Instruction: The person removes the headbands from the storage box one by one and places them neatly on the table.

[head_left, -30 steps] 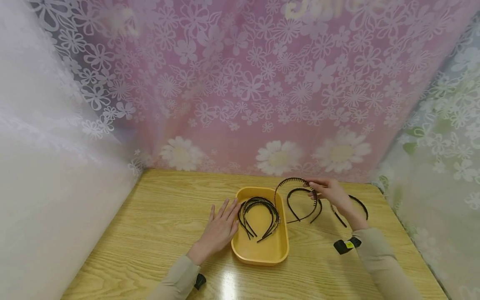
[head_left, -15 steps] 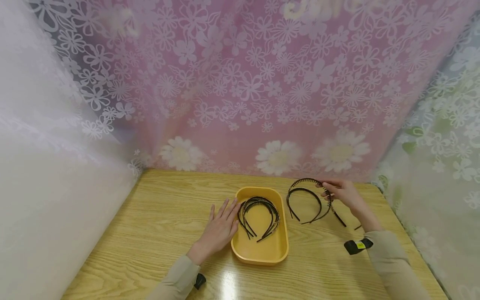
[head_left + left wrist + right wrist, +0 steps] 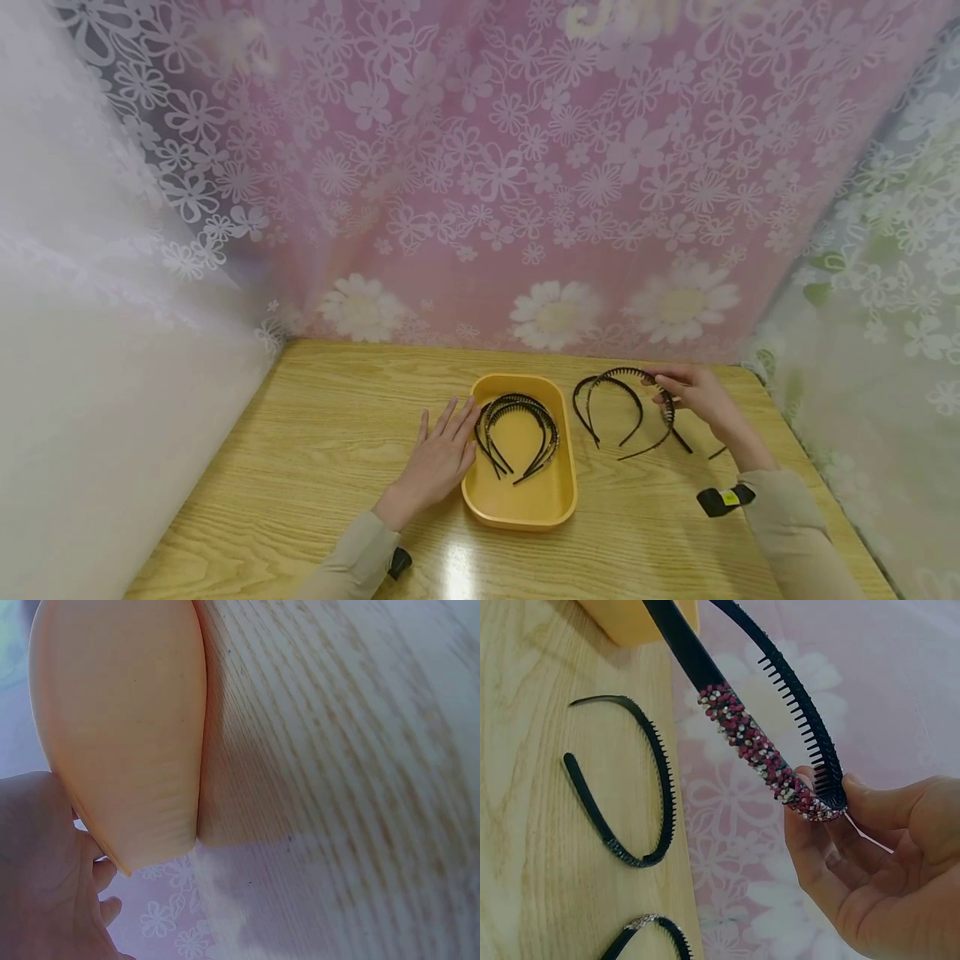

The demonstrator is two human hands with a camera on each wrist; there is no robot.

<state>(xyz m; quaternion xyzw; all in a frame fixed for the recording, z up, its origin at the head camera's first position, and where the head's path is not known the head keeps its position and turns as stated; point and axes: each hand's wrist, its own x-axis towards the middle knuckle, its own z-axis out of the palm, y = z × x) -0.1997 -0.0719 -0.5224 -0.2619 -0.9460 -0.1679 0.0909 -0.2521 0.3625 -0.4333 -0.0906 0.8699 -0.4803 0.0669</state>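
Note:
My right hand (image 3: 703, 402) pinches a black toothed headband (image 3: 757, 754) between thumb and fingers, above the table right of the tray. Red and silver beads cover part of its band. Behind it in the head view lies another black headband (image 3: 576, 412) on the table. My left hand (image 3: 435, 467) rests on the left rim of a yellow tray (image 3: 517, 510), fingers spread and mostly straight. Several black headbands (image 3: 555, 429) lie overlapped inside that tray. The left wrist view shows the tray's outer wall (image 3: 127, 712) beside the hand.
The wooden table (image 3: 300, 467) ends at a pink flowered curtain (image 3: 480, 250) behind. Partly hidden by the right hand, a further headband (image 3: 682, 440) lies on the right; its decorated top (image 3: 646, 921) shows in the right wrist view.
The right hand has carried the beaded headband rightward, away from the tray's edge, and slightly lower. The left hand, tray and headbands inside have stayed put.

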